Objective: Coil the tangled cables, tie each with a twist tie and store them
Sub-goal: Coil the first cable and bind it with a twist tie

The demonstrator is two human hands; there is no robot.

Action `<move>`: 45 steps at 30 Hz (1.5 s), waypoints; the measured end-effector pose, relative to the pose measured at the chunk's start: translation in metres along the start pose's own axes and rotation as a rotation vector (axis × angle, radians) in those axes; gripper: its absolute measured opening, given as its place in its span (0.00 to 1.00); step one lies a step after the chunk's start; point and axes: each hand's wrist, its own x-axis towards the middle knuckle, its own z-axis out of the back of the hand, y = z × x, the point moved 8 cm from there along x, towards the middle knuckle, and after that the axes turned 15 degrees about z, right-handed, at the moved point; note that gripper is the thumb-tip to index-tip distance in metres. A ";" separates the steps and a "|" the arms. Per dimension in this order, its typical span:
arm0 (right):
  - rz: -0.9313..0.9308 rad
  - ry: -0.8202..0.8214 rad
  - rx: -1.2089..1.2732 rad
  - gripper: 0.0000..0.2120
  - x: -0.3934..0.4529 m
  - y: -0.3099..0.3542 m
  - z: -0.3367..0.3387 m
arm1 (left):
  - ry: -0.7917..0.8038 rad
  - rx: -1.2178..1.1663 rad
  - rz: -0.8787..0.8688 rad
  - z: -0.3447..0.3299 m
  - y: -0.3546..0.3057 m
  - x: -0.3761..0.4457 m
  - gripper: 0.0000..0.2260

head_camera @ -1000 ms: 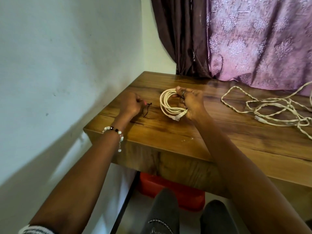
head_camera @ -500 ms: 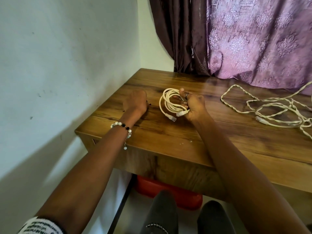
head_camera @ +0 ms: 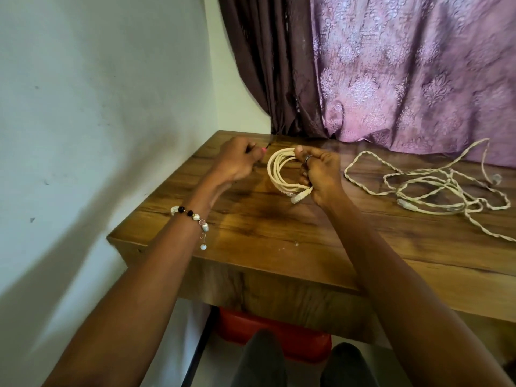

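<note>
My right hand (head_camera: 321,174) grips a coiled cream cable (head_camera: 276,171), holding it a little above the wooden table (head_camera: 279,236), with its clear plug ends hanging below my fingers. To the left of the coil, my left hand (head_camera: 237,160) pinches a thin dark twist tie (head_camera: 73,146) whose tip pokes out beside the coil. A second cream cable (head_camera: 435,188) lies tangled and loose on the table's right side.
A white wall stands close on the left. A purple patterned curtain (head_camera: 405,68) hangs behind the table. A red bin (head_camera: 273,333) sits under the table in front of my knees. Small white crumbs lie near the front edge.
My left hand has lifted off the table with the twist tie and come up beside the coil. My right hand has raised the coil slightly.
</note>
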 end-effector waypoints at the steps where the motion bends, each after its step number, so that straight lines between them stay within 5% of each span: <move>1: 0.038 -0.001 -0.026 0.05 0.003 0.005 0.006 | 0.054 -0.074 -0.003 -0.011 -0.008 -0.001 0.08; 8: 0.210 -0.013 -0.176 0.09 0.031 0.025 0.049 | 0.086 -0.363 0.153 -0.085 -0.036 0.002 0.03; 11: 0.232 -0.032 -0.211 0.10 0.034 0.021 0.068 | 0.065 -0.485 0.215 -0.112 -0.041 0.008 0.10; 16: 0.238 -0.026 -0.185 0.10 0.038 0.011 0.077 | -0.183 -0.444 0.240 -0.128 -0.034 0.025 0.15; 20: 0.123 -0.086 -0.047 0.23 0.039 0.003 0.078 | -0.272 -0.494 0.269 -0.140 -0.015 0.033 0.15; 30: 0.015 -0.157 -0.043 0.14 0.037 -0.012 0.075 | -0.142 -0.830 0.296 -0.144 -0.008 0.029 0.16; 33: -0.030 -0.158 -0.003 0.07 0.033 -0.011 0.073 | -0.134 -0.802 0.276 -0.144 -0.008 0.028 0.16; 37: -0.056 -0.223 0.027 0.11 0.030 -0.016 0.084 | -0.055 -0.767 0.245 -0.151 -0.013 0.027 0.15; 41: -0.044 -0.286 0.088 0.08 0.029 -0.015 0.093 | 0.155 -0.858 0.253 -0.159 -0.023 0.026 0.17; 45: -0.018 -0.291 0.044 0.06 0.027 -0.011 0.094 | 0.194 -0.817 0.284 -0.155 -0.023 0.023 0.20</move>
